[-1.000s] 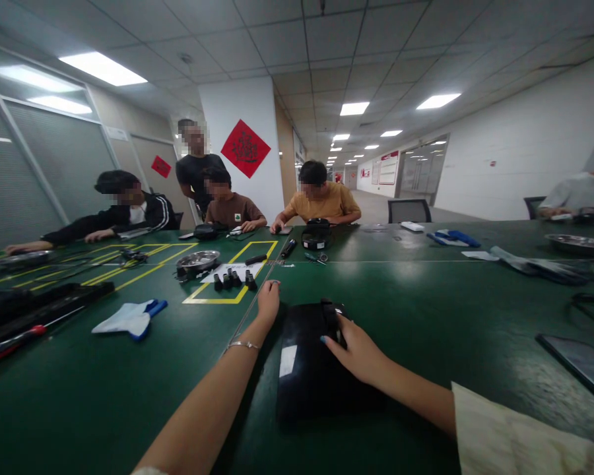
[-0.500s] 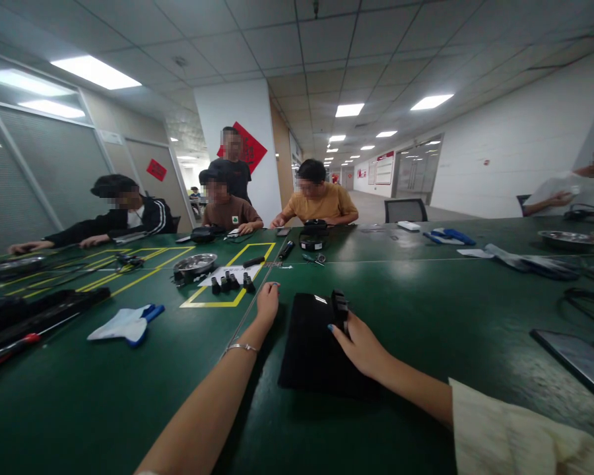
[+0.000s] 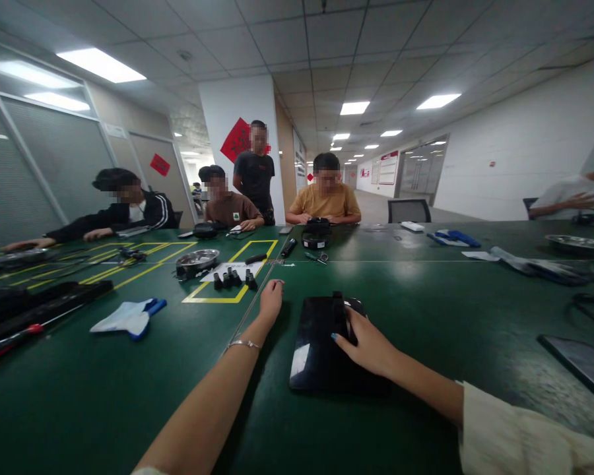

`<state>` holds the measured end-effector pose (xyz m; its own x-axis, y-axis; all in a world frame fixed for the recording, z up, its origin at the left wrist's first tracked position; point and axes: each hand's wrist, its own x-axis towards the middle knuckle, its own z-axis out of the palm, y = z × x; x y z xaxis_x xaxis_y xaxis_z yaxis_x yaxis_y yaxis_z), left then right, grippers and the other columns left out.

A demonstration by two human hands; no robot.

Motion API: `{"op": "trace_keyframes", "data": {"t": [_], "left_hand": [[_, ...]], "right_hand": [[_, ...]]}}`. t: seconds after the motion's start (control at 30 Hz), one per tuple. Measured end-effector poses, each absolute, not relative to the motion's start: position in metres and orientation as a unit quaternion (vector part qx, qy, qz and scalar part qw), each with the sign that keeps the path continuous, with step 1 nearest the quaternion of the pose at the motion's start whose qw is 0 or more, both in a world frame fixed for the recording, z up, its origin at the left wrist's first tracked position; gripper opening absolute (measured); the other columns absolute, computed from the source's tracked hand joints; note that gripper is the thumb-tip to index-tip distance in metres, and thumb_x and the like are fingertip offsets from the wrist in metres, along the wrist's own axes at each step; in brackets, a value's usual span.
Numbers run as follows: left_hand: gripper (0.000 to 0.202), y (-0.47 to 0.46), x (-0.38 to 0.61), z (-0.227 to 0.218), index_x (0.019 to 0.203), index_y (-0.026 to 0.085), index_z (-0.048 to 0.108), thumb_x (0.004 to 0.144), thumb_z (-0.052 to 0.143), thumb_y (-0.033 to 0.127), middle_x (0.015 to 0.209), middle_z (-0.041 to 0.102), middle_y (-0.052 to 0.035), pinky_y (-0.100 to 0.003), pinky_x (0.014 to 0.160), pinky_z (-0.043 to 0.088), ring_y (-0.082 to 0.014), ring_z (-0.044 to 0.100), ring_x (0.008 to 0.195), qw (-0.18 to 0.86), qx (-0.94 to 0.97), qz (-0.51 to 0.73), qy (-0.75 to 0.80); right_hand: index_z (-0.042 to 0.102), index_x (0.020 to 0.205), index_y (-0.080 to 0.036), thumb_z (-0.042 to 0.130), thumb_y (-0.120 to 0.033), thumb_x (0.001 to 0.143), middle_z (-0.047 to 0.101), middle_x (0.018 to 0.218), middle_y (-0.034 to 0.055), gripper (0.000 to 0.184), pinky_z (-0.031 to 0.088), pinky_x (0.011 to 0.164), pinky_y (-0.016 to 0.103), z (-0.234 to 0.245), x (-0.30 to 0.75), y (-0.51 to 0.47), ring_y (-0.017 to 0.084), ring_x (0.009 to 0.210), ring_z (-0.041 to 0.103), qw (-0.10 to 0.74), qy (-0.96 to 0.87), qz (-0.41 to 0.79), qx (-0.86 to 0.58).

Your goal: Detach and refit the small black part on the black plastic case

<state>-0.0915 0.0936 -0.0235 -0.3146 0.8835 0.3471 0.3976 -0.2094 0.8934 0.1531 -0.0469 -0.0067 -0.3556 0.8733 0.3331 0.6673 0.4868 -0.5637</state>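
Note:
My right hand [image 3: 371, 340] is closed around the short upright neck of a glossy black stand base [image 3: 317, 356], which looks like one for a monitor. Its broad plate lies flat or nearly flat on the green table [image 3: 218, 409], with light reflecting off the lower left. My thumb is on the near side of the neck; the other fingers are partly hidden behind it. Left of the base, my left hand [image 3: 271, 302] hovers by or rests on the table with its fingers curled in. Whatever is inside that hand, if anything, is hidden.
Several black cylindrical parts [image 3: 235, 278] and a metal bowl [image 3: 198, 258] are ahead on the left. A white-and-blue glove [image 3: 126, 318] and a red-handled screwdriver [image 3: 17, 340] lie left. A dark tablet-like panel [image 3: 577, 366] is at right. Several people sit or stand across the table.
The stand base has tipped from a tilted pose to lie flatter, its shiny face now catching light. My left hand stays closed in about the same place. The standing person has shifted right.

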Motion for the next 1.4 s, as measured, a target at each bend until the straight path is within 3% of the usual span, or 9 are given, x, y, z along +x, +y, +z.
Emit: {"op": "trace_keyframes", "data": {"t": [0.17,0.37,0.57,0.77,0.97,1.1,1.2,1.3,1.4], "left_hand": [[0.019,0.092,-0.091,-0.022,0.073,0.018,0.059,0.075,0.043,0.027,0.058,0.053,0.0014,-0.025,0.058,0.036,-0.0149,0.051,0.059,0.208,0.554,0.553,0.587],[0.019,0.093,-0.091,-0.023,0.074,0.018,0.059,0.073,0.041,0.025,0.058,0.052,0.0014,-0.025,0.058,0.037,-0.0148,0.05,0.059,0.221,0.554,0.549,0.585],[0.02,0.095,-0.092,-0.026,0.074,0.018,0.06,0.073,0.041,0.026,0.06,0.053,0.001,-0.025,0.059,0.038,-0.0152,0.051,0.061,0.218,0.559,0.547,0.584],[0.021,0.092,-0.093,-0.023,0.074,0.018,0.061,0.073,0.041,0.026,0.06,0.055,0.001,-0.026,0.058,0.038,-0.0155,0.052,0.06,0.214,0.568,0.532,0.591],[0.022,0.092,-0.092,-0.023,0.075,0.018,0.061,0.073,0.041,0.026,0.061,0.056,0.0005,-0.025,0.058,0.037,-0.0154,0.052,0.061,0.204,0.577,0.525,0.591],[0.022,0.095,-0.093,-0.026,0.076,0.019,0.061,0.074,0.041,0.027,0.059,0.055,0.001,-0.026,0.06,0.038,-0.0154,0.052,0.06,0.208,0.579,0.521,0.592],[0.021,0.097,-0.094,-0.027,0.076,0.019,0.062,0.075,0.042,0.027,0.06,0.055,0.0009,-0.026,0.06,0.038,-0.0155,0.053,0.061,0.21,0.578,0.521,0.592],[0.021,0.096,-0.094,-0.026,0.075,0.018,0.062,0.074,0.043,0.027,0.06,0.056,0.0009,-0.026,0.059,0.038,-0.0156,0.053,0.061,0.207,0.576,0.52,0.596],[0.021,0.093,-0.092,-0.023,0.076,0.018,0.062,0.075,0.042,0.026,0.059,0.055,0.001,-0.026,0.058,0.037,-0.0153,0.052,0.059,0.208,0.575,0.52,0.597]], "right_hand": [[0.007,0.144,-0.017,0.05,-0.041,0.082,0.016,0.148,0.0132,0.079,0.012,0.109,0.05,-0.016,0.159,-0.043,0.025,0.136,0.013,0.327,-0.813,0.198,-0.439],[0.0,0.144,-0.027,0.048,-0.021,0.079,0.006,0.15,0.0057,0.081,0.004,0.106,0.056,-0.011,0.157,-0.048,0.027,0.136,-0.006,0.288,-0.828,0.226,-0.425],[0.0,0.144,-0.019,0.037,-0.02,0.083,0.014,0.148,0.0125,0.072,0.015,0.106,0.056,-0.018,0.137,-0.06,0.029,0.136,0.003,0.307,-0.781,0.14,-0.525],[0.0,0.145,-0.017,0.047,-0.01,0.065,0.0,0.15,0.0119,0.093,0.002,0.102,0.066,-0.005,0.113,-0.106,0.039,0.134,-0.004,0.305,-0.826,-0.067,-0.47],[0.018,0.143,-0.027,0.048,-0.014,0.071,-0.002,0.15,0.0065,0.079,0.004,0.104,0.062,0.016,0.107,-0.11,0.035,0.135,0.001,0.295,-0.853,-0.101,-0.419],[0.022,0.143,-0.015,0.04,-0.017,0.08,0.021,0.147,0.0079,0.065,0.011,0.109,0.052,0.015,0.114,-0.083,0.025,0.137,0.007,0.304,-0.844,-0.095,-0.43],[0.026,0.14,-0.01,0.036,-0.016,0.082,0.029,0.144,0.0096,0.06,0.017,0.11,0.047,0.011,0.118,-0.075,0.021,0.136,0.011,0.313,-0.848,-0.091,-0.418],[0.024,0.141,-0.01,0.039,-0.019,0.082,0.029,0.144,0.0103,0.062,0.018,0.11,0.049,0.009,0.118,-0.076,0.023,0.136,0.012,0.317,-0.85,-0.092,-0.41],[0.017,0.143,-0.009,0.042,-0.022,0.082,0.017,0.148,0.0121,0.067,0.014,0.11,0.049,0.006,0.116,-0.081,0.025,0.136,0.009,0.31,-0.843,-0.108,-0.425]]}}
